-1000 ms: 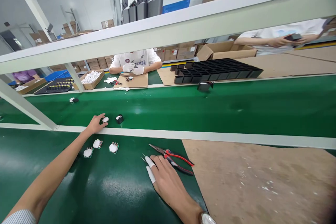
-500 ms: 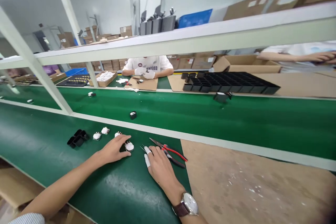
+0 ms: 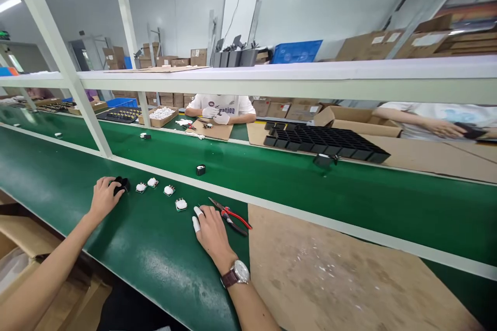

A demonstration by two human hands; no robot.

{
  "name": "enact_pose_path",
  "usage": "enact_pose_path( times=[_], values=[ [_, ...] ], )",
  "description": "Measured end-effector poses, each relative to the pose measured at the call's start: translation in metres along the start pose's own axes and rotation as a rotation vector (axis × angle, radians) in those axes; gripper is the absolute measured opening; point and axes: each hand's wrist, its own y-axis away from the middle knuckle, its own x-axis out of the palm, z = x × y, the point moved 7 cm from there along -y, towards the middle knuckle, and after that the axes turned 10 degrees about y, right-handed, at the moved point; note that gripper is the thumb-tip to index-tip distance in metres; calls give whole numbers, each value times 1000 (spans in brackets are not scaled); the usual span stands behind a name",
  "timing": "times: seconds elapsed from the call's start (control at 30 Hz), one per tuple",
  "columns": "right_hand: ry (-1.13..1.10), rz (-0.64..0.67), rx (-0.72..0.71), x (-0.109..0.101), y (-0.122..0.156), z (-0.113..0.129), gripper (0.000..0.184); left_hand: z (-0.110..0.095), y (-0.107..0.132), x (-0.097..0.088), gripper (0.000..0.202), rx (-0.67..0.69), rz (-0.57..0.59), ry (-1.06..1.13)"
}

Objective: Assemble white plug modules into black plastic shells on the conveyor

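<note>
The left hand (image 3: pixel 104 196) has its fingers bent and partly spread around the black cups (image 3: pixel 124 184) at its two o'clock, thumb on the near side. The fingers cover part of the cups, so I cannot tell whether the grip is firm or only a touch.

The right hand (image 3: pixel 212 230) rests low over the green surface (image 3: pixel 155 248), fingers curled, with white covers (image 3: pixel 196 224) on thumb and forefinger and a narrow gap between those two. A faint thin tip shows beyond the forefinger; what is held, if anything, I cannot tell.

Four boards (image 3: pixel 180 205) with white pads lie between the hands, around the left hand's three o'clock; the closest to the right hand sits at its ten o'clock. Pliers (image 3: pixel 228 215) lie just beside the right hand at two o'clock, a red handle reaching the edge of the card (image 3: pixel 341 274), which spreads toward four o'clock. The watch (image 3: pixel 240 271) is at five o'clock.
</note>
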Motion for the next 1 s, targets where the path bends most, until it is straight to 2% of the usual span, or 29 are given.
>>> enact_pose_path(
  times=[0.17,0.27,0.43,0.57,0.67,0.77,0.83,0.9,1.0],
  values=[
    [-41,29,-29,-1,-3,13,26,8,-3,12,20,13,52,-17],
    [-54,59,-32,3,-17,25,22,13,-5,15,23,35,70,-16],
    [-80,118,-33,16,-48,42,19,19,-3,13,33,55,44,-29],
    [-136,161,-75,18,-48,45,11,19,6,11,31,77,19,-14],
    [-182,182,-76,10,-30,33,23,18,12,11,31,102,19,21],
    [-154,179,-70,2,-8,10,48,18,15,10,31,103,24,39],
    [-100,169,-76,-3,6,-7,46,14,16,6,32,103,17,42],
    [-59,167,-66,-6,15,-22,43,-1,18,-3,31,118,-26,71],
    [-75,146,-29,-13,18,-30,42,-44,20,-12,26,153,-98,198]
  ],
)
